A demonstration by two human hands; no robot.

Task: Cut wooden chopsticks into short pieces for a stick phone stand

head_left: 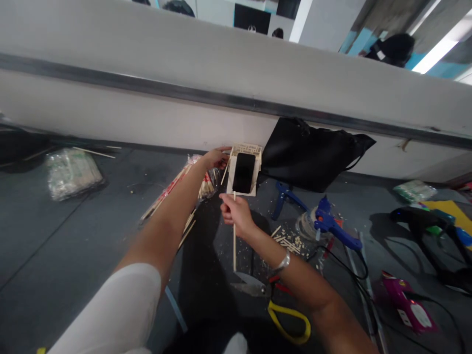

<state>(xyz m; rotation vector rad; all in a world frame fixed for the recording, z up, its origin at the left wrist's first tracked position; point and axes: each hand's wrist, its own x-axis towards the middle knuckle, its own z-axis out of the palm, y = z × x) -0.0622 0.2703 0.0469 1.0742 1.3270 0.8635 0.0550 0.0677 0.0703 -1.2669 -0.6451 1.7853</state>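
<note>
My right hand (238,214) is closed around a long thin wooden stick (234,248), likely a chopstick. Its upper end reaches the bottom edge of a black smartphone (244,172). The phone lies on a pale board that forms part of a small wooden stand (248,147) with a lattice of short sticks. My left hand (217,158) grips the stand's upper left edge, its fingers partly hidden. Another short stick (225,171) slants just below those fingers. Bagged chopsticks (207,186) lie beside and partly under my left forearm.
Around my right arm lie scissors (289,322), a blue glue gun (337,226), a blue clamp-like tool (285,196) and cut stick pieces (287,241). A black bag (309,152) leans on the wall. Further right is a magenta box (407,305) with cables; a plastic-wrapped bundle (72,172) sits left.
</note>
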